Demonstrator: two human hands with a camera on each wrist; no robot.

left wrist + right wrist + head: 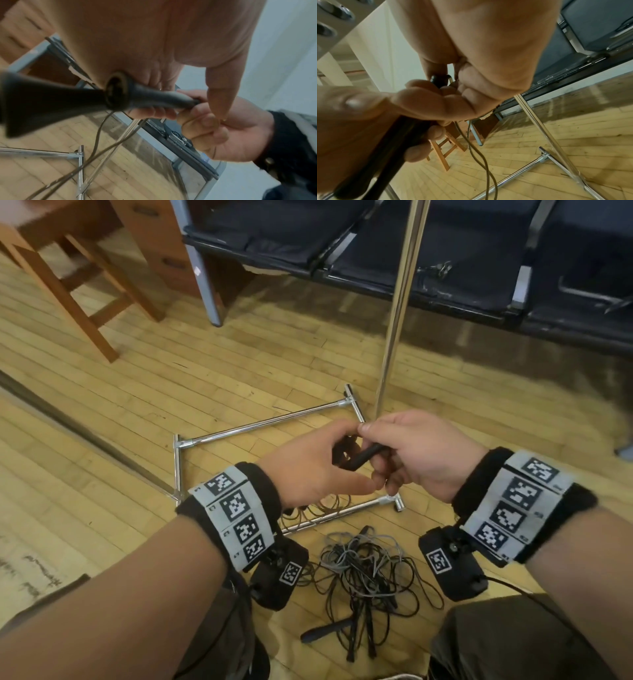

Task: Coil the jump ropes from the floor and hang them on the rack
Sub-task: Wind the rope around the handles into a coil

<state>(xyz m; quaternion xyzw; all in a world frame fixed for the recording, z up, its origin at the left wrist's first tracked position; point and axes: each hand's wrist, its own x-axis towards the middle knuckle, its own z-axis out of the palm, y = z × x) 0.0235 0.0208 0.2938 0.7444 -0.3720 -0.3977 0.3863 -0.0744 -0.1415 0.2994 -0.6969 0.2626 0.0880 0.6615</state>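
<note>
My left hand point(308, 470) and right hand point(418, 450) meet above the rack's chrome base point(263, 422). Both grip the black handles point(366, 457) of one jump rope. In the left wrist view the handles point(154, 97) lie end to end under my left palm point(171, 40), and my right hand point(231, 135) closes on the far one. The rope's thin cord point(481, 155) hangs from my hands in loops point(322, 508) towards the floor. A tangled pile of black and grey ropes point(366, 570) lies on the floor between my knees. The rack's upright pole point(399, 313) rises just behind my hands.
A loose black handle point(325, 630) sticks out of the pile near me. A row of black seats point(445, 251) runs along the back. At the far left stand a wooden stool point(85, 302) and a wooden desk point(154, 251). The floor is pale wood strip.
</note>
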